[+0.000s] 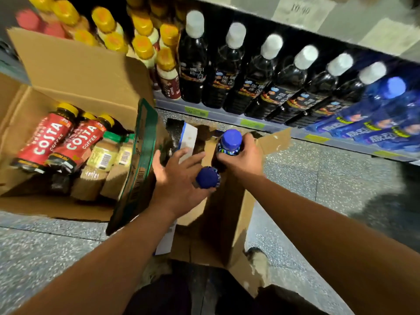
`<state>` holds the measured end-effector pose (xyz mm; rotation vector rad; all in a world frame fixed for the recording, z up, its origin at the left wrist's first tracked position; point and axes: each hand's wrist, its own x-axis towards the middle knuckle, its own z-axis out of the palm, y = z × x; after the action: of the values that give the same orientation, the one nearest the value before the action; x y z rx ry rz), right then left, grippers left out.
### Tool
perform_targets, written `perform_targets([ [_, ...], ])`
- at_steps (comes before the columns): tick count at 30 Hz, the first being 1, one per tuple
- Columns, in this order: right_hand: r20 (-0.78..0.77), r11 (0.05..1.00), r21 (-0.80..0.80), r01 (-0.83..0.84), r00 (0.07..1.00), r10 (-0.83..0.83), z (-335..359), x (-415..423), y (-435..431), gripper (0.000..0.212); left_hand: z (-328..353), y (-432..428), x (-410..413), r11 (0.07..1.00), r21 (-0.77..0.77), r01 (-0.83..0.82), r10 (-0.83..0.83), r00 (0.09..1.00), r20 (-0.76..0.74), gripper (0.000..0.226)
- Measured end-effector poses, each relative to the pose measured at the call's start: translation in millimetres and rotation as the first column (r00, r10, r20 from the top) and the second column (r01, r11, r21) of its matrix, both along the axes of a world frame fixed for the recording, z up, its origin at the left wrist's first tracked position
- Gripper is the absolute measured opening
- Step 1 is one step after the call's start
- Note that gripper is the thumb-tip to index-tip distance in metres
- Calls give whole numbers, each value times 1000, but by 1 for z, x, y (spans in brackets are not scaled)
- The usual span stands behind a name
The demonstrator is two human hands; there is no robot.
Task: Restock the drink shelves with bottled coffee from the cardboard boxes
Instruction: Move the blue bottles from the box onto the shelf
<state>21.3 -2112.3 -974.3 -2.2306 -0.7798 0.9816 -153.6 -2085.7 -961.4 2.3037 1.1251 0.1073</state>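
Both hands reach into an open cardboard box (pixel 236 223) on the floor below me. My right hand (pixel 243 155) grips a blue-capped bottle (pixel 230 139) just below its cap, at the box's far end. My left hand (pixel 179 178) is curled around a second blue-capped bottle (pixel 207 177), fingers spread over the box opening. A bigger cardboard box (pixel 75 71) at the left holds red Costa coffee bottles (pixel 47 137) lying on their sides and pale green-capped bottles (pixel 104 153). Dark white-capped coffee bottles (pixel 229 67) line the shelf ahead.
Yellow-capped bottles (pixel 145 46) fill the shelf's left part and blue bottles (pixel 386 114) its right end. The shelf edge (pixel 250 123) carries green price tags. Speckled grey floor (pixel 318 173) lies to the right of the box. My shoe (pixel 256 258) shows by the box.
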Motion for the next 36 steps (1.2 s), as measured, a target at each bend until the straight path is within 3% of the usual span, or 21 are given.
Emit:
perform_targets([
  [3, 11, 1000, 25, 12, 1000, -12, 51, 1, -1, 47, 49, -1, 9, 998, -45, -41, 45, 996, 77, 59],
  [6, -4, 995, 79, 55, 998, -55, 117, 4, 1, 43, 118, 9, 18, 973, -200, -119, 172, 946, 276, 41],
  [8, -33, 988, 130, 78, 997, -74, 169, 5, 2, 42, 167, 14, 21, 936, -308, -172, 257, 930, 262, 36],
  [16, -63, 953, 293, 77, 996, -62, 351, 5, -6, 38, 331, 24, 27, 879, -431, -205, 381, 846, 374, 36],
  [23, -165, 879, 473, 63, 986, 18, 470, 7, -30, 25, 454, 3, 36, 887, -399, -232, 430, 729, 533, 34],
  [29, -221, 796, 598, 91, 974, 55, 553, 11, -63, 20, 543, -34, 44, 841, -508, -186, 517, 552, 654, 32],
  [36, -260, 744, 663, 84, 958, 123, 629, 31, -107, 16, 633, -73, 63, 878, -458, -137, 459, 508, 729, 26],
])
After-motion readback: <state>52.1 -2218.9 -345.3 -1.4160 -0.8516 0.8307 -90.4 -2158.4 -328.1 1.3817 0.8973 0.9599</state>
